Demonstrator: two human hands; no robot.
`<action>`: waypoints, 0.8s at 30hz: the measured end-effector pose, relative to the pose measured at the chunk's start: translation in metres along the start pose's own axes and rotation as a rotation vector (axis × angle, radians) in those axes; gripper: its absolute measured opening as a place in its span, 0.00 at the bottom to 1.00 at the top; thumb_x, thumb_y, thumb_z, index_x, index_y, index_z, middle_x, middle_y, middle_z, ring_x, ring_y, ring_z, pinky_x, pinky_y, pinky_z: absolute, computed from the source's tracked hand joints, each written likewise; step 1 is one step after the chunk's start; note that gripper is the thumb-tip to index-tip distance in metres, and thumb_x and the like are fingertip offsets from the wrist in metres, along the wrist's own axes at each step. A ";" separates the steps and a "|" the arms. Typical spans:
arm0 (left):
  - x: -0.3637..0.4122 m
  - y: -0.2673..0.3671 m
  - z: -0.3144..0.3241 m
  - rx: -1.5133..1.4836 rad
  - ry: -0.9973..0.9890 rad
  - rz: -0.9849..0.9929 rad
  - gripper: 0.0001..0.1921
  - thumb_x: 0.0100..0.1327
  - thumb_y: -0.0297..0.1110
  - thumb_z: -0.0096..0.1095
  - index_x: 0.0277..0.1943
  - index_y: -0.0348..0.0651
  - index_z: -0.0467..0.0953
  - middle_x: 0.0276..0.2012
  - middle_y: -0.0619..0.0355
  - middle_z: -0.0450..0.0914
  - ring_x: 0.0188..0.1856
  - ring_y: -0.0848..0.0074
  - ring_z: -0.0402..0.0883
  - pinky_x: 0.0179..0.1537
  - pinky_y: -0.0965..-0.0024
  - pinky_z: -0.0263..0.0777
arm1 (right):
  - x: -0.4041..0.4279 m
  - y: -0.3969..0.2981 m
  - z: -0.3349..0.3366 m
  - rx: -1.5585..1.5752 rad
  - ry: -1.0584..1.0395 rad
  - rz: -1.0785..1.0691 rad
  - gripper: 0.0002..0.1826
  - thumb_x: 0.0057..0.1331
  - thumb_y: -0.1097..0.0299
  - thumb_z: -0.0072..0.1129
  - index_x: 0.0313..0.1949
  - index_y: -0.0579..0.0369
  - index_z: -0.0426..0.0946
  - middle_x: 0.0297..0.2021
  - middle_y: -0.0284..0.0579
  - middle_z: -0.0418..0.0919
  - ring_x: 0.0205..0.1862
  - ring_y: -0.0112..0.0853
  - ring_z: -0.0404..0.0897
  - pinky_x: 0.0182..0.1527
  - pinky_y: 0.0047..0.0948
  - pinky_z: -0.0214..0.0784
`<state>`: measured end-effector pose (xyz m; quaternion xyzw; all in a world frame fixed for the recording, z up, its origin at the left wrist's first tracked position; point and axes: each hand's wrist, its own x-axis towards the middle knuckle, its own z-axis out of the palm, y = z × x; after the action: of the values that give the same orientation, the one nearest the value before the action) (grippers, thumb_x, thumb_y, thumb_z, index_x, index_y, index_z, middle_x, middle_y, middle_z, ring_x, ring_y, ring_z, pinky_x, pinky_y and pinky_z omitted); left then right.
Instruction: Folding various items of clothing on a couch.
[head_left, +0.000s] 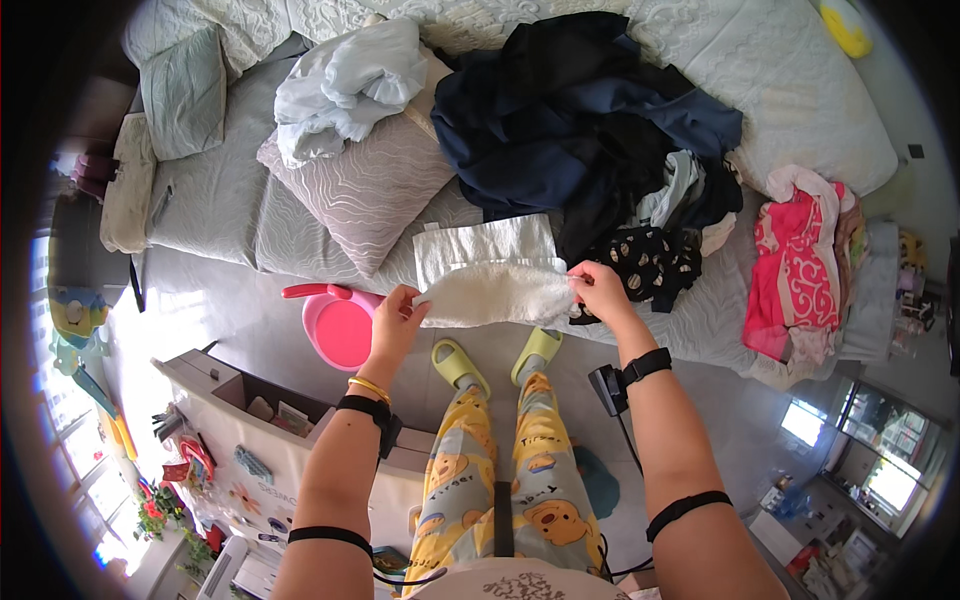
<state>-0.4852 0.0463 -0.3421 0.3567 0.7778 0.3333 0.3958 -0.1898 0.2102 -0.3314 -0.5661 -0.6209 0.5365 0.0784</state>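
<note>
A white towel is stretched between my two hands at the front edge of the sofa. My left hand pinches its left end, and my right hand pinches the right end. Under and behind it, part of a white cloth lies flat on the seat; whether the two are one piece I cannot tell. Just beyond my right hand, a black patterned garment lies crumpled. A large heap of dark navy and black clothes spreads behind that.
A mauve cushion bears a crumpled pale garment. Pink-red folded fabric lies at the sofa's right end. On the floor is a pink basin with a handle. A white table with an open drawer stands at my left.
</note>
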 end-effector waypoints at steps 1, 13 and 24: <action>0.003 -0.002 0.001 0.012 -0.045 0.002 0.09 0.56 0.28 0.64 0.37 0.36 0.72 0.22 0.63 0.74 0.24 0.85 0.70 0.27 0.80 0.65 | 0.004 0.003 0.000 -0.003 -0.005 0.002 0.05 0.60 0.74 0.53 0.34 0.60 0.75 0.22 0.40 0.76 0.20 0.25 0.76 0.24 0.24 0.66; 0.059 -0.082 0.050 -0.103 0.198 -0.235 0.38 0.48 0.42 0.73 0.58 0.35 0.61 0.56 0.46 0.65 0.55 0.62 0.68 0.54 0.64 0.64 | 0.077 0.037 0.023 0.010 0.236 -0.095 0.23 0.55 0.76 0.59 0.51 0.62 0.68 0.47 0.54 0.74 0.46 0.37 0.77 0.44 0.29 0.71; 0.038 -0.080 0.062 -0.628 -0.118 -0.652 0.33 0.52 0.40 0.70 0.56 0.32 0.62 0.46 0.52 0.74 0.46 0.70 0.75 0.49 0.67 0.68 | 0.085 0.042 0.057 -0.697 0.168 0.365 0.41 0.47 0.46 0.67 0.52 0.61 0.63 0.51 0.52 0.68 0.52 0.46 0.68 0.51 0.42 0.64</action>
<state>-0.4715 0.0500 -0.4491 -0.0259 0.6868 0.3900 0.6128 -0.2340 0.2351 -0.4298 -0.7016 -0.6464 0.2509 -0.1643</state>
